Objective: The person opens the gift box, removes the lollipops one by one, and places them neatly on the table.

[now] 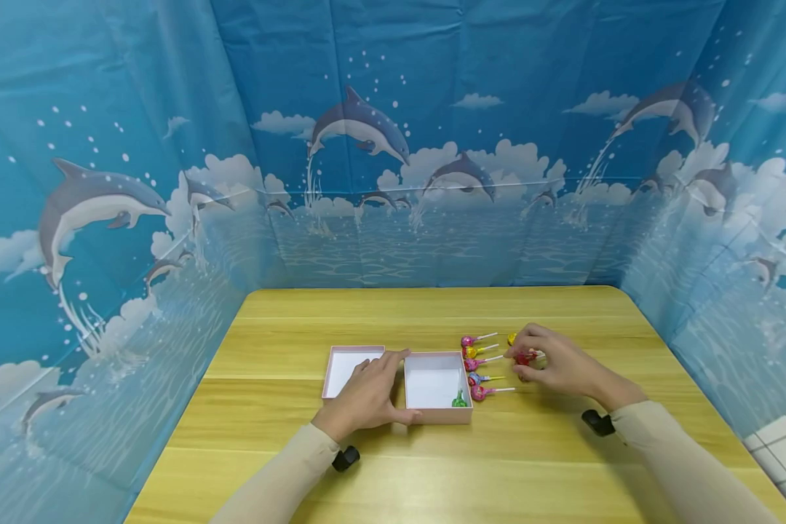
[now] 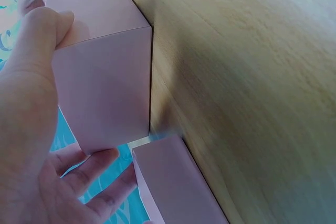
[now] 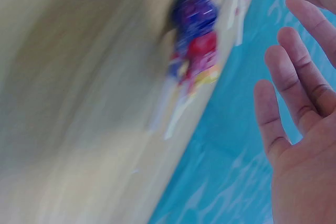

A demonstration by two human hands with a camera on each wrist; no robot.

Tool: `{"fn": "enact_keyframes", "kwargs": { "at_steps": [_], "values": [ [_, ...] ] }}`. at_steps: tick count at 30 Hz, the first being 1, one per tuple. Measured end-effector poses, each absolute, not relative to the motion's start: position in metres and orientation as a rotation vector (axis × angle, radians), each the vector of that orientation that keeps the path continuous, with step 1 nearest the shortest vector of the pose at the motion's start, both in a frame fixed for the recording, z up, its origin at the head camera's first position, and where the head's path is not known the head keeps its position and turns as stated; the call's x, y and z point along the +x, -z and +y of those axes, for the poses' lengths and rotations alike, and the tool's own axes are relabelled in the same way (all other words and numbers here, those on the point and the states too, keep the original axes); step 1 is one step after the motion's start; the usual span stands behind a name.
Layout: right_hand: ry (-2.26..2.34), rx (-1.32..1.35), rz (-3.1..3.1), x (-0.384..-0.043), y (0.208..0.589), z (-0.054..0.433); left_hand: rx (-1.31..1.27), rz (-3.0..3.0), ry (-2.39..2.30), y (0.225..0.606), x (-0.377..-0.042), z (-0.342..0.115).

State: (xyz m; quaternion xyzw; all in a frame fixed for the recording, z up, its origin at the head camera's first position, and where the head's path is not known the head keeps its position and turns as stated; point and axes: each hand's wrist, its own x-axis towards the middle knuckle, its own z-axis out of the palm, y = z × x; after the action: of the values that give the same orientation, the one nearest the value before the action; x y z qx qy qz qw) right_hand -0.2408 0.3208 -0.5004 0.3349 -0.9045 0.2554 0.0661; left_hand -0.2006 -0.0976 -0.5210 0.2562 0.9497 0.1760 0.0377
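My left hand (image 1: 367, 397) grips the left side of an open pink box (image 1: 438, 416), thumb on its front face and fingers along the back. A green-wrapped lollipop (image 1: 459, 401) lies in the box's front right corner. My right hand (image 1: 557, 364) hovers to the right, fingers loosely bent and apart from the thumb. Under it, a red-wrapped lollipop (image 1: 522, 359) shows between thumb and fingers, with a yellow one (image 1: 511, 339) just behind. In the right wrist view no candy shows between the fingers; a blurred blue lollipop (image 3: 195, 14) lies on the table.
Right of the box, several lollipops (image 1: 478, 378) form a column, sticks pointing right. The pink lid (image 1: 330, 364), white inside, lies left of the box, partly behind my left hand. A dolphin-printed curtain (image 1: 432, 240) surrounds the wooden table (image 1: 393, 473).
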Motion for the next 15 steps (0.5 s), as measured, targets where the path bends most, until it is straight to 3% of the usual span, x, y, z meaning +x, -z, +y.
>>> {"fn": "enact_keyframes", "kwargs": {
  "at_steps": [15],
  "values": [
    [-0.679, 1.31, -2.757, -0.253, 0.468, 0.258, 0.799, 2.919, -0.538, 0.52, -0.201, -0.098]
  ]
}}
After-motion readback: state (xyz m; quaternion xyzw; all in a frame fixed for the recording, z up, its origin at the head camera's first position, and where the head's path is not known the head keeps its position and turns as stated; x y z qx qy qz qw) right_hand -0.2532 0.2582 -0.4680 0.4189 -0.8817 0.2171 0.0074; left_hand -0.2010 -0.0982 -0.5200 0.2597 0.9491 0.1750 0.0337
